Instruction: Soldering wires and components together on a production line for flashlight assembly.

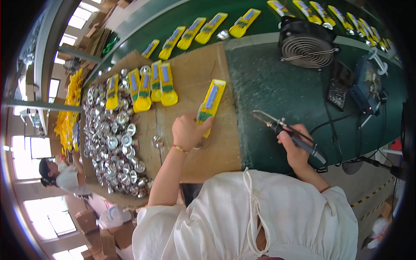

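My left hand [186, 131] is closed on the lower end of a yellow plastic casing [219, 89]. A blue rectangular part and a green circuit board lie inside that casing, which rests at a slant on brown cardboard. Part of a round silver piece shows beside my fingers, mostly hidden by the hand. My right hand [295, 149] grips a soldering iron [299, 141] with a thin curved metal tube along it. The iron's tip points left, apart from the casing, over the green mat. Just left of my left hand sits a loose silver lamp cup [157, 141].
A heap of silver lamp cups [115, 141] covers the cardboard's left side, with several filled yellow casings [166, 84] above it. More casings [211, 28] line the far green surface. A black fan [307, 45], a dark tray [338, 91] and a blue soldering station [368, 86] stand right. Another person [65, 175] works at far left.
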`<state>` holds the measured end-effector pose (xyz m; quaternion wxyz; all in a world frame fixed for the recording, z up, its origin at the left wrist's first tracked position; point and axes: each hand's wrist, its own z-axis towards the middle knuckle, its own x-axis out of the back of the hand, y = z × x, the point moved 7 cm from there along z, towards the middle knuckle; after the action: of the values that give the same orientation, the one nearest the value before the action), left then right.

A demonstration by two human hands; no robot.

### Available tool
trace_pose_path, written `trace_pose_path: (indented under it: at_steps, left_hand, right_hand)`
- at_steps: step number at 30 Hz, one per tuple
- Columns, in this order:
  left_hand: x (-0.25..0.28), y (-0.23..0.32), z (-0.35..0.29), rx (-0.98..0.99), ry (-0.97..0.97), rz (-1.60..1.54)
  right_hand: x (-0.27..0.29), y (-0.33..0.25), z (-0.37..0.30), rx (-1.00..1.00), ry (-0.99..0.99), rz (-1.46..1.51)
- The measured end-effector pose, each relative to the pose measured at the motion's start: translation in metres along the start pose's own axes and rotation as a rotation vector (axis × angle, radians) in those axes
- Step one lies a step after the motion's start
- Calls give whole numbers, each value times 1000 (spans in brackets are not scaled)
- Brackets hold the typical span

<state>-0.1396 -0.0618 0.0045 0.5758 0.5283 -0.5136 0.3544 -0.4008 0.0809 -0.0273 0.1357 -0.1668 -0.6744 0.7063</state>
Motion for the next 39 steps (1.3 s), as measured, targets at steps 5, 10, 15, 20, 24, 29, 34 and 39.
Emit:
trace_pose_path:
  at_steps: [5,10,15,20,24,29,34,39]
  left_hand:
    - [31,67,55,-138,-22,-115]
    - [27,149,154,-255,-61,-19]
    - [8,223,240,-269,33,19]
    - [-6,259,279,-333,85,-88]
    - [44,199,282,-538,606,-110]
    - [14,108,311,-368,20,130]
    - [4,71,266,-317,41,-39]
    - [18,53,134,-207,82,-186]
  right_hand:
    - [12,3,3,-11,23,-14]
    - [7,10,5,-143,32,50]
    - [7,19,3,-158,55,80]
    - [24,24,2,-316,116,-24]
    - [19,32,6,-291,66,-23]
    - [19,25,9,-205,89,-64]
    - [10,18,10,-152,78,-2]
    - [12,18,11,-164,101,46]
